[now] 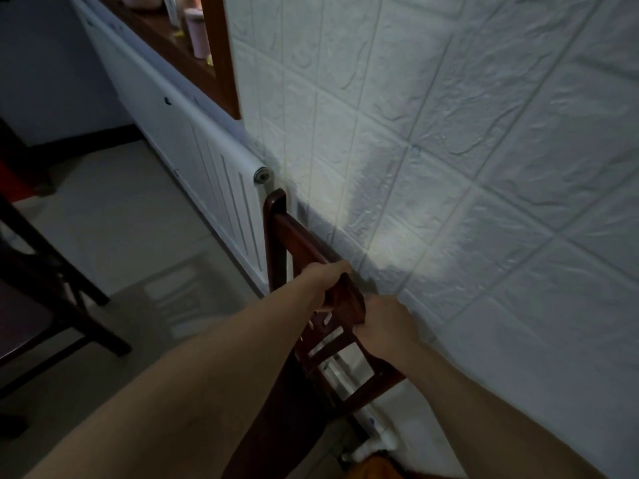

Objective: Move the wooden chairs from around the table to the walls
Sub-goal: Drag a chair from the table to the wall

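Both bare forearms reach forward, and the left hand (330, 271) and right hand (383, 318) each grip the top rail of a reddish-brown wooden chair (276, 223) whose back stands just beside the white embossed-tile wall (484, 167), so this chair looks nearly placed. A second dark wooden chair (52, 305) waits on the pale tiled floor (121, 219) at left, apparently not yet moved; a white panelled cabinet (214, 174) runs along the wall under a brown wooden shelf (179, 46).

Two hands (332, 281) (383, 323), two wooden chairs (294, 233) (38, 305), one pink cup (197, 32).

A dark reddish wooden chair (304, 250) with a carved backrest stands seemingly tight against the white wall.
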